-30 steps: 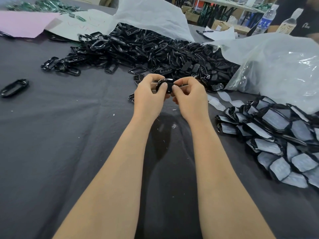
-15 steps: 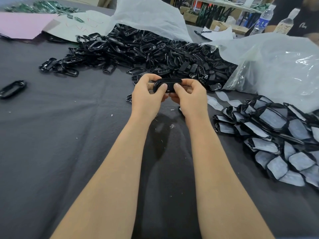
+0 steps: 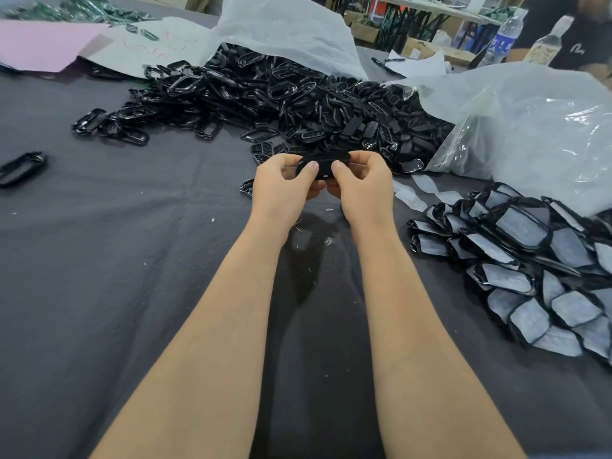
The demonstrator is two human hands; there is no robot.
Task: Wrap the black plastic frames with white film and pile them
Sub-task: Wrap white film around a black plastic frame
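Note:
One black plastic frame (image 3: pixel 325 163) is held flat between both hands above the dark cloth. My left hand (image 3: pixel 281 187) pinches its left end with thumb on top. My right hand (image 3: pixel 362 188) pinches its right end the same way. Behind them lies a big heap of bare black frames (image 3: pixel 281 101). To the right sits a pile of frames wrapped in white film (image 3: pixel 530 256). A strip of white film pieces (image 3: pixel 420 190) lies between the right hand and that pile.
The table is covered with dark grey cloth (image 3: pixel 132 276). Clear plastic bags (image 3: pixel 530 127) stand behind the heaps. A lone frame (image 3: pixel 21 167) lies at the far left. Pink and white sheets (image 3: pixel 49 44) lie at the back left. Two bottles (image 3: pixel 503 38) stand at the back right.
Both hands have turned the frame from nearly upright to lying flat and broadside, and have drawn slightly nearer to me. The piles have not moved.

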